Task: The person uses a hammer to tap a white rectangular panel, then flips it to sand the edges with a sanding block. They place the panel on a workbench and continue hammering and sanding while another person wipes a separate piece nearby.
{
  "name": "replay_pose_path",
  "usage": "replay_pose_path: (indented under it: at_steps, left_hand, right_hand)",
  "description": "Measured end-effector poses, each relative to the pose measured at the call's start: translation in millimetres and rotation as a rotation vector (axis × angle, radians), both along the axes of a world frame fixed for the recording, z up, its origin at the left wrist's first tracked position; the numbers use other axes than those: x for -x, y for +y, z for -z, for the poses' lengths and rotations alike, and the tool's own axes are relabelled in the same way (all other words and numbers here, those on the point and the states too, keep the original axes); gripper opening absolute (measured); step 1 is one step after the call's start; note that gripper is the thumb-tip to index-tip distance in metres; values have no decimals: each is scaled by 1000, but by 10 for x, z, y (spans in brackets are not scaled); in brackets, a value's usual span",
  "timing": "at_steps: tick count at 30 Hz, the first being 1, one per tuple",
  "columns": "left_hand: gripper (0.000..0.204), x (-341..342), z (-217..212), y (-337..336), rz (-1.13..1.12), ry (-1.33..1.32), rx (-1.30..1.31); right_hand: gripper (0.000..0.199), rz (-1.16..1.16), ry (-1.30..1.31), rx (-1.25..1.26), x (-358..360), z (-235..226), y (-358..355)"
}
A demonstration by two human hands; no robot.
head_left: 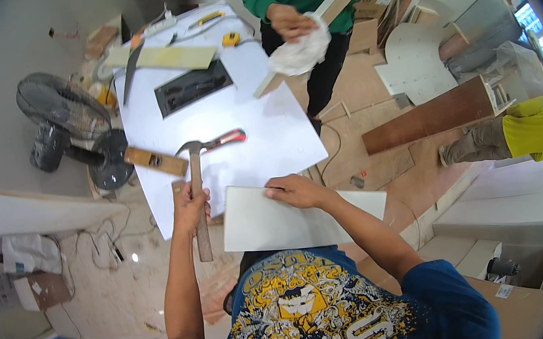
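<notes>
My left hand is wrapped round the wooden handle of a claw hammer, its head pointing away from me over the table. My right hand grips the far edge of a white board, which is close in front of my body. Something small and dark shows by its fingertips, too small to make out. On the white-topped table, beyond the hammer head, lies a red-handled cutting tool. A wooden hand plane sits left of the hammer.
Across the table a person in green wipes a long strip with a white cloth. A handsaw, dark panel and tape measure lie farther back. A fan stands left; a brown cabinet panel stands right, near a person in yellow.
</notes>
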State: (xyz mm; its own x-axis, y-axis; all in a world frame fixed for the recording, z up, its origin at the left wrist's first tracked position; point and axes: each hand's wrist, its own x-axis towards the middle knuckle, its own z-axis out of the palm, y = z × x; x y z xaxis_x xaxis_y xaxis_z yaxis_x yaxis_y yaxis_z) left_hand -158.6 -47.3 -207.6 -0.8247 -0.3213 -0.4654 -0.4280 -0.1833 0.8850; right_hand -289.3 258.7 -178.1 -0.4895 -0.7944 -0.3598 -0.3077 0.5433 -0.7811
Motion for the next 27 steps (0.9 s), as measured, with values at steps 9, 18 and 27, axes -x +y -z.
replay_pose_path:
  at_steps: [9, 18, 27]
  left_hand:
    - [24, 1131, 840, 128, -290, 68, 23]
    - [31, 1750, 1246, 83, -476, 23, 173]
    - [40, 1638, 528, 120, -180, -281, 790]
  right_hand:
    - [52, 553, 2, 266, 218, -542, 1085]
    - [47, 620, 59, 438, 444, -780, 1321]
    - [46, 518, 182, 450, 954, -679, 964]
